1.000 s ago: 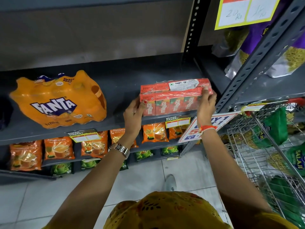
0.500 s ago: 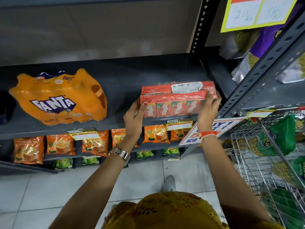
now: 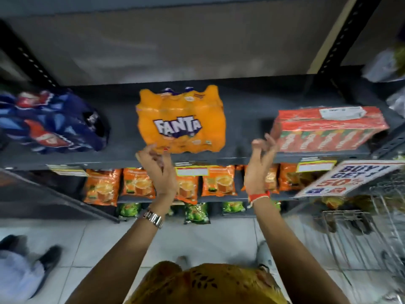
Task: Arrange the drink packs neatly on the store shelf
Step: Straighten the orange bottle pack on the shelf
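An orange Fanta pack lies in the middle of the dark grey shelf. A red juice-carton pack rests at the shelf's right end, and a blue drink pack lies at the left. My left hand is just below the Fanta pack's front left corner, fingers apart and curled, holding nothing. My right hand hovers between the Fanta pack and the red pack, fingers spread, close to the red pack's left end but not gripping it. The frame is motion-blurred.
Orange snack pouches and green packets fill the lower shelves. A "BUY 1 GET 1" sign hangs at the right above a wire basket. Another person's shoe and leg stand at lower left on the tiled floor.
Both hands have let go of the red carton pack, which stays at the shelf's right end. They moved left toward the Fanta pack. The view swung left, revealing the blue pack.
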Motion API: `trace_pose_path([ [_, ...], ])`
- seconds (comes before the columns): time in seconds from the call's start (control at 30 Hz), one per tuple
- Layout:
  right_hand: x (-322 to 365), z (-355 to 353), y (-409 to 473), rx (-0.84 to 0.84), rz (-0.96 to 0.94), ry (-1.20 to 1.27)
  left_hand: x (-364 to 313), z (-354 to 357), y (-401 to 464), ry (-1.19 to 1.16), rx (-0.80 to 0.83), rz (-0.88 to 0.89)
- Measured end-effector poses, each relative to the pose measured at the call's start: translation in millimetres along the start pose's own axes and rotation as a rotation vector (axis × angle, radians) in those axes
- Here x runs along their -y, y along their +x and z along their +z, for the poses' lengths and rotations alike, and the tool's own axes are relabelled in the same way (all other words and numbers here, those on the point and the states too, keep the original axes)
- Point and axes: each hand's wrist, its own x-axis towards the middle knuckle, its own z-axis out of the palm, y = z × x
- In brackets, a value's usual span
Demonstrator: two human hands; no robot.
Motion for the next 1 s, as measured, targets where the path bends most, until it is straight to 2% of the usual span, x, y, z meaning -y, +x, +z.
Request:
trace_pose_path([
  [0.07, -6, 19, -3, 0.184, 0.058, -0.107, 7, -22, 25, 0.078, 0.035, -0.118],
  [0.13, -1, 45, -2, 0.322, 0.1, -0.184, 21, -40, 56, 0.106, 0.146, -0.237],
  [0.2, 7, 60, 5, 0.353, 0.123, -0.191, 25, -41, 78, 0.052, 0.374, -0.347],
  [0.27, 14, 67, 6, 0.373, 0.138, -0.221, 19, -38, 90, 0.047, 0.574, -0.382],
  [0.33, 16, 71, 1, 0.347, 0.156, -0.249, 19, -35, 98, 0.075, 0.643, -0.395],
  [0.5, 20, 78, -7, 0.291, 0.173, -0.291, 22, -34, 97, 0.036, 0.605, -0.396],
  [1.0, 16, 70, -15, 0.399, 0.136, -0.317, 27, -44, 90, 0.004, 0.574, -0.4],
])
